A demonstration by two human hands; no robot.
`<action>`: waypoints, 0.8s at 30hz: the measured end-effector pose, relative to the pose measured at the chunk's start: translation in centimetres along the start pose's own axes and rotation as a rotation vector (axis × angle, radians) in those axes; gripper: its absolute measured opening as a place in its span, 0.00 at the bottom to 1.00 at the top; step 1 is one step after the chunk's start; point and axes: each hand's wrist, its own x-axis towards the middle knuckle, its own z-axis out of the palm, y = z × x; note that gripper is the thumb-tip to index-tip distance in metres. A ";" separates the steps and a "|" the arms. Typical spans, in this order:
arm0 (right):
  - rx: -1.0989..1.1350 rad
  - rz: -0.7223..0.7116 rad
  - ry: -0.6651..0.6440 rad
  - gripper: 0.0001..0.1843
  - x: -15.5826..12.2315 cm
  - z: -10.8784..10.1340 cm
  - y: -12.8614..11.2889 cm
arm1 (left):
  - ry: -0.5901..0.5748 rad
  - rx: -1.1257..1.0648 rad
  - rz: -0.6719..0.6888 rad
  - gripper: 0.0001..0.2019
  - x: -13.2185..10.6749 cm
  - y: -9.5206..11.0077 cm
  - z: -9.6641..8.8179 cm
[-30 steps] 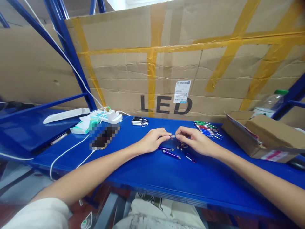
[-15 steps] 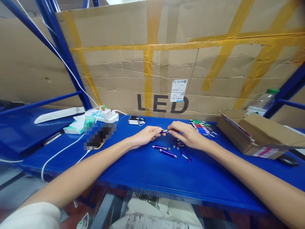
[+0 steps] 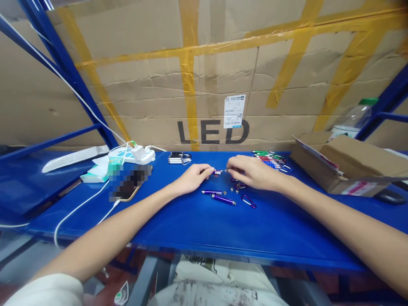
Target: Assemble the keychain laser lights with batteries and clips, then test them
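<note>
Between the thumb and fingers of my left hand (image 3: pixel 195 177) is a small purple penlight (image 3: pixel 217 172), its silvery end pointing right. My right hand (image 3: pixel 245 171) is closed in a pinch just to the right of that end, a narrow gap apart; a tiny metallic bit shows at the fingertips, too small to name. Below the hands lie two purple penlight tubes, one (image 3: pixel 211 192) partly behind the other (image 3: pixel 223 199). Small round button cells (image 3: pixel 232 189) lie to their right. A purple carabiner (image 3: pixel 248 201) rests nearby, with more purple clips (image 3: pixel 240 186) partly under my right hand.
Behind my right hand lies a row of green, red and blue penlights (image 3: pixel 270 159). Black and silver ones (image 3: pixel 179 158) lie at the back. An open cardboard box (image 3: pixel 338 170) stands right; a phone (image 3: pixel 132 182), tissue pack (image 3: pixel 97 170), power strip (image 3: pixel 140 156) and white cables are left.
My right hand has drawn slightly away from the penlight, leaving a small gap at its silvery end. My left hand still holds the penlight. The head view has shifted a little.
</note>
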 end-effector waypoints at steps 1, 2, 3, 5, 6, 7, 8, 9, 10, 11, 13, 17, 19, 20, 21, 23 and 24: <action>0.028 0.033 -0.034 0.10 -0.1 -0.1 0.2 | 0.023 0.085 0.044 0.25 0.0 -0.1 0.0; 0.051 0.060 -0.072 0.08 -0.2 -0.2 0.4 | 0.033 0.160 0.085 0.22 0.0 -0.2 0.1; 0.071 0.086 -0.107 0.08 -0.2 -0.3 0.6 | 0.031 0.227 0.120 0.20 0.0 -0.3 0.1; 0.114 0.131 -0.164 0.08 -0.3 -0.5 1.1 | 0.004 0.349 0.173 0.17 0.0 -0.5 0.2; 0.133 0.148 -0.186 0.08 -0.3 -0.6 1.3 | -0.008 0.401 0.188 0.17 0.0 -0.5 0.3; 0.148 0.164 -0.203 0.07 -0.3 -0.7 1.5 | -0.014 0.443 0.201 0.16 0.0 -0.6 0.3; 0.160 0.178 -0.220 0.08 -0.3 -0.8 1.7 | -0.012 0.475 0.214 0.16 -0.1 -0.7 0.4; 0.169 0.190 -0.235 0.08 -0.3 -0.8 1.8 | -0.006 0.498 0.226 0.16 -0.1 -0.7 0.3; 0.175 0.203 -0.249 0.08 -0.3 -0.8 1.8 | 0.001 0.516 0.236 0.16 -0.2 -0.7 0.3; 0.176 0.215 -0.260 0.09 -0.3 -0.7 1.9 | 0.008 0.534 0.244 0.17 -0.2 -0.6 0.2; 0.162 0.229 -0.278 0.09 -0.2 -0.7 1.9 | 0.009 0.574 0.248 0.17 -0.4 -0.4 -0.1; 0.096 0.237 -0.298 0.09 0.1 -0.6 1.9 | -0.026 0.655 0.257 0.16 -0.8 0.3 -0.7; 0.071 0.244 -0.318 0.08 0.3 -0.6 1.8 | -0.027 0.664 0.258 0.15 -1.0 0.5 -0.8; 0.059 0.247 -0.333 0.08 0.3 -0.6 1.7 | -0.026 0.664 0.254 0.14 -1.0 0.6 -0.8; 0.045 0.248 -0.350 0.07 0.4 -0.6 1.7 | -0.025 0.663 0.250 0.13 -1.0 0.6 -0.9; 0.021 0.247 -0.380 0.07 0.5 -0.6 1.5 | -0.029 0.658 0.245 0.12 -1.0 0.5 -0.9; 0.012 0.246 -0.393 0.07 0.5 -0.6 1.4 | -0.028 0.649 0.245 0.11 -0.9 0.5 -0.9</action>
